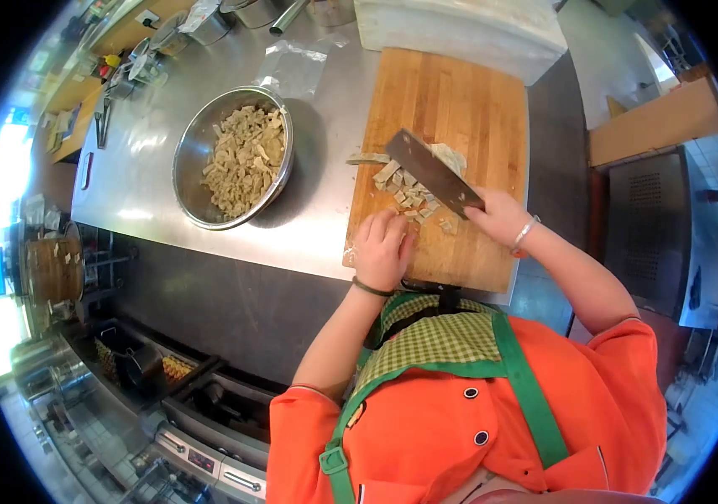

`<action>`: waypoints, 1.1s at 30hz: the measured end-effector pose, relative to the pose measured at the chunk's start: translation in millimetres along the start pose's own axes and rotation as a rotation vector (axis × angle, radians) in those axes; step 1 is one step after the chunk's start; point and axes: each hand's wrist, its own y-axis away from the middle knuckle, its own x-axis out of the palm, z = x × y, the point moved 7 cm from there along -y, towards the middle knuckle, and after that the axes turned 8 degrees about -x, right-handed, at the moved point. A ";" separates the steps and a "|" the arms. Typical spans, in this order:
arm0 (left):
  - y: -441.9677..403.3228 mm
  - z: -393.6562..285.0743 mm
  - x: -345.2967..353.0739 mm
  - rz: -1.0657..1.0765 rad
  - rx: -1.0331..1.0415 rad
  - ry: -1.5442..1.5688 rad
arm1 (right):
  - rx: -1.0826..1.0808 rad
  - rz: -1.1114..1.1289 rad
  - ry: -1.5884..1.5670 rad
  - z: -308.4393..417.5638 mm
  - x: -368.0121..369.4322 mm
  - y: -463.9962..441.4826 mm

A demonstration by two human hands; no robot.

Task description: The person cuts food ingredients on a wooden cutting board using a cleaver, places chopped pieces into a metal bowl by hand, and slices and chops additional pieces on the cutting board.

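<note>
My right hand [497, 218] grips a broad cleaver [434, 172] by its handle end, the blade slanting up and left over the wooden cutting board [460, 92]. Small pale, greyish diced pieces [411, 195] lie along the blade's near side. A longer strip [367, 158] sticks out past the board's left edge by the blade tip. Behind the blade lies a larger pale piece [450, 156], partly hidden. My left hand [382, 250] rests at the board's left edge just below the diced pieces, fingers slightly bent, with nothing visible in it.
Left of the board, a metal bowl [181, 172] holds many chopped pieces on the steel counter [136, 189]. A clear plastic bag [296, 69] lies behind it. A white box [460, 34] stands beyond the board. Fryer units [216, 412] are at lower left.
</note>
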 end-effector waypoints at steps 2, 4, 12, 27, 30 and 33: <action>16.0 1.7 13.1 0.178 0.094 -0.181 | 0.028 0.071 0.110 -12.4 3.1 21.7; 25.8 0.4 25.1 0.181 0.182 -0.233 | 0.055 0.141 0.220 -18.9 9.9 47.9; 62.7 -21.4 55.0 0.144 0.130 -0.092 | -0.207 0.057 0.355 -35.6 4.4 59.9; 82.6 -24.4 60.0 -0.059 -0.001 -0.023 | -0.525 0.336 0.656 36.3 44.1 60.4; 90.1 -17.6 68.4 -0.021 -0.010 -0.059 | -0.539 0.333 0.594 34.2 63.4 43.4; 98.6 -11.0 76.2 0.037 -0.047 -0.078 | -0.571 0.342 0.587 42.8 77.9 29.1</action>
